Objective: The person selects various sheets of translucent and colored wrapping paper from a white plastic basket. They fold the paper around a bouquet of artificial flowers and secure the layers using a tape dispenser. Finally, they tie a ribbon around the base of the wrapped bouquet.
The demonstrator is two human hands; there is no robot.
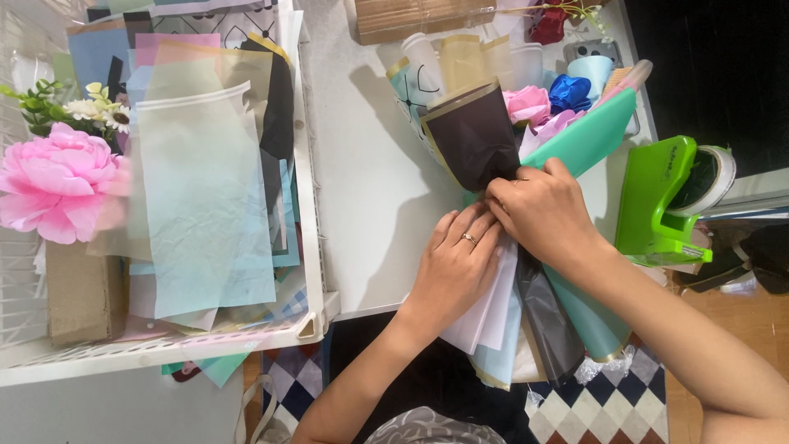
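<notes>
A flower bouquet (485, 131) wrapped in dark brown, teal, cream and white paper sheets lies on the white table (362, 205), blooms pointing away from me. Pink (528, 104) and blue (569, 90) flowers show at its top. My left hand (454, 267), with a ring on one finger, presses on the gathered waist of the wrap. Against it from the right, my right hand (538, 210) pinches the paper at the same spot. The lower paper ends (526, 329) hang over the table's front edge.
A green tape dispenser (662, 201) stands just right of the bouquet. A white wire tray (308, 205) at left holds several wrapping sheets (201, 189), beside a large pink flower (53, 181) and a brown box (82, 292). A cardboard box (411, 16) sits at the back.
</notes>
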